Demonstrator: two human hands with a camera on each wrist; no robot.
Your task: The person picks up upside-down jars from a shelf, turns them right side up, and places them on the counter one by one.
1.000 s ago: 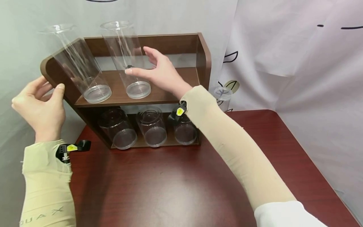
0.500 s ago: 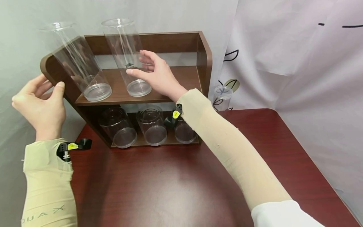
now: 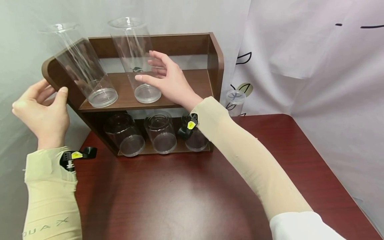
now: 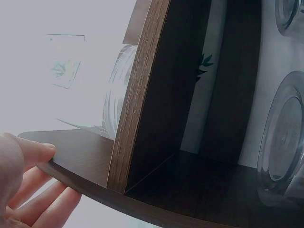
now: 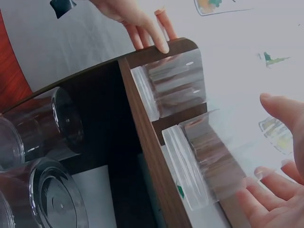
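Observation:
A brown two-tier wooden shelf [image 3: 207, 80] stands on the table. My left hand [image 3: 45, 111] pinches the edge of its left side panel, thumb on one face and fingers on the other, as the left wrist view also shows. On the upper tier, my right hand [image 3: 169, 78] is curled round a tall clear jar [image 3: 132, 46], thumb in front and fingers at its right side. The base of that jar is close over the upper board. A second tall clear jar [image 3: 103, 98] stands to its left, near the left panel.
Three clear jars stand on the lower tier, one a middle jar [image 3: 162, 133]; my right wrist strap partly covers the rightmost. Another clear jar [image 3: 235, 101] stands right of the shelf. The dark red table [image 3: 180, 193] extends in front, with pale curtains [image 3: 315, 43] behind.
The jar at my right hand has shifted slightly right and back along the upper tier, together with the hand. My left hand has stayed on the side panel.

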